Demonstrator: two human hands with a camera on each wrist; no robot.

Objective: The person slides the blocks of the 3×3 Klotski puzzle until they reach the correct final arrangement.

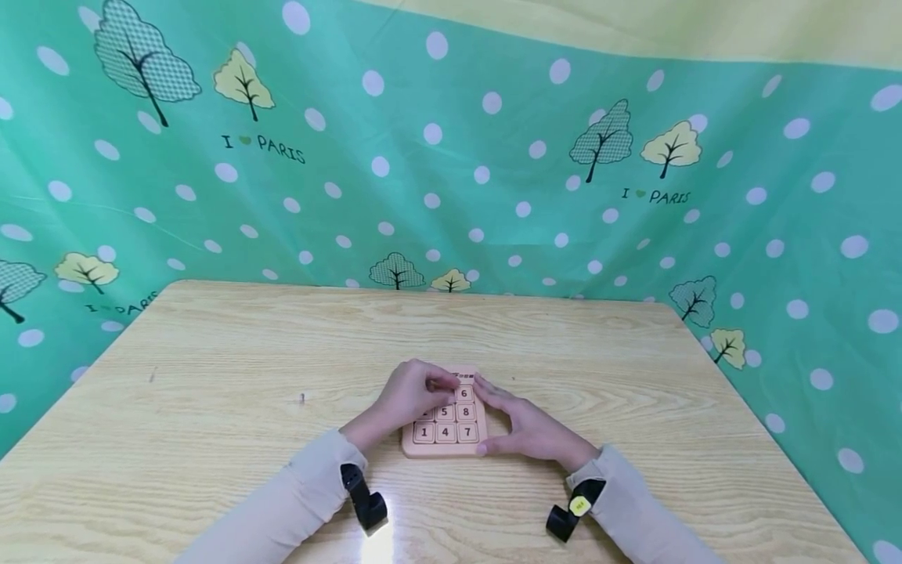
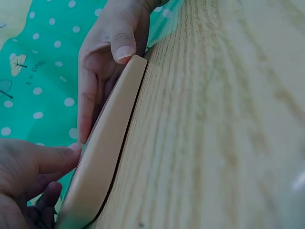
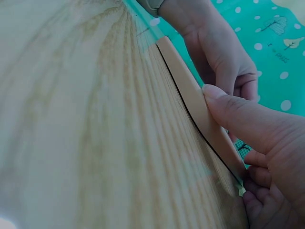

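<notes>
A pale pink sliding number puzzle lies flat on the table, with 1, 4 and 7 in its near row and 5 and 8 above them. My left hand reaches over its upper left part, covering some of the tiles. Its thumb and index fingertips come down beside the 6 tile. On the other side, my right hand holds the frame by its right edge, thumb at the near corner and fingers along the far part. The right wrist view shows that thumb pressed on the puzzle's side wall.
The wood-grain table stretches around the puzzle on all sides. Behind it hangs a green dotted cloth with printed trees. Black wrist straps with cameras sit at both cuffs, close over the table.
</notes>
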